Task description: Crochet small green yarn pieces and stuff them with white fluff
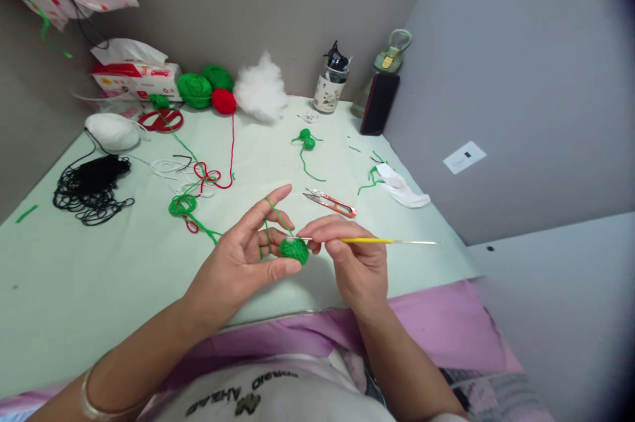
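Observation:
My left hand (248, 243) pinches a small round green crochet piece (294, 251) between thumb and fingers. Green yarn (280, 218) loops over its raised index finger and runs down to the piece. In my right hand (354, 260) is a crochet hook (370, 241) with a yellow grip, held like a pen. The hook's metal tip meets the top edge of the green piece. Just beyond my right hand lie orange thread snips (331, 202). Farther back on the table rest two small green crocheted balls (308, 140) with yarn tails.
Tangled green yarn (182, 205), black yarn (94, 187) and a white yarn ball (113, 131) lie left. Along the back stand a tissue box (139, 80), a red yarn ball (223, 101), white stuffing (261, 88), a pen jar (329, 90) and a phone (380, 104) against a bottle (389, 59).

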`<state>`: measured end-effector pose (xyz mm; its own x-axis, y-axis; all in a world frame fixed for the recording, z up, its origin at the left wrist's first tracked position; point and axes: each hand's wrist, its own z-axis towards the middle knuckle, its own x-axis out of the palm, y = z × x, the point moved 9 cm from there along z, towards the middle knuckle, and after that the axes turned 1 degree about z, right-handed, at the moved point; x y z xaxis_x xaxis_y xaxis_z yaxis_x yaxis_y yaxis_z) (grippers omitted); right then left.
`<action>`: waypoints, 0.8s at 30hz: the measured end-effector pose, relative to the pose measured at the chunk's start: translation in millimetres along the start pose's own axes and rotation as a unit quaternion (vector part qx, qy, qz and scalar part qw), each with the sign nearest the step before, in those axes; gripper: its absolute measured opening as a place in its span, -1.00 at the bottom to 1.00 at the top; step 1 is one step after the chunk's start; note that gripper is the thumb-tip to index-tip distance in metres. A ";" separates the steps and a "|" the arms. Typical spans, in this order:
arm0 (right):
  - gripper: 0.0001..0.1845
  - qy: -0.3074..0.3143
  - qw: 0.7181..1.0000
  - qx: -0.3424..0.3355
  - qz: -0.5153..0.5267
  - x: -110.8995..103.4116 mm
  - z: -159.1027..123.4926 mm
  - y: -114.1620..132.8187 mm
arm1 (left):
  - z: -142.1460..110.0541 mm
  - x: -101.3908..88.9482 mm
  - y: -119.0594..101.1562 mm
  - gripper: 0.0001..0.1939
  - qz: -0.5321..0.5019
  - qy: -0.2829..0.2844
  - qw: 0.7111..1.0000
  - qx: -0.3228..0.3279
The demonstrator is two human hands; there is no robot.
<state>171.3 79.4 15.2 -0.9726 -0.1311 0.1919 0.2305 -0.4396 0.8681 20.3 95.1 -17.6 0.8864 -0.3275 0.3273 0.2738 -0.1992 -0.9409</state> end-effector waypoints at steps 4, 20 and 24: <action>-0.85 -0.029 0.998 0.028 0.043 -2.7 -0.2 -6.5 | -2.9 4.0 -1.4 -0.26 -0.032 -0.010 0.999 0.018; -0.85 -0.008 0.982 0.098 0.161 5.7 8.2 -21.1 | 0.3 1.9 -3.8 -0.19 0.111 -0.004 0.994 0.019; -0.79 0.024 0.981 0.114 0.155 6.6 12.3 -20.0 | 0.6 3.3 -7.4 -0.20 0.116 0.001 0.993 0.020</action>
<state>159.9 98.2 4.7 -0.8528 -0.2714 0.4462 0.4976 -0.1631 0.8519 21.5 96.0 -9.6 0.9263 -0.3625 0.1024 0.0780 -0.0814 -0.9936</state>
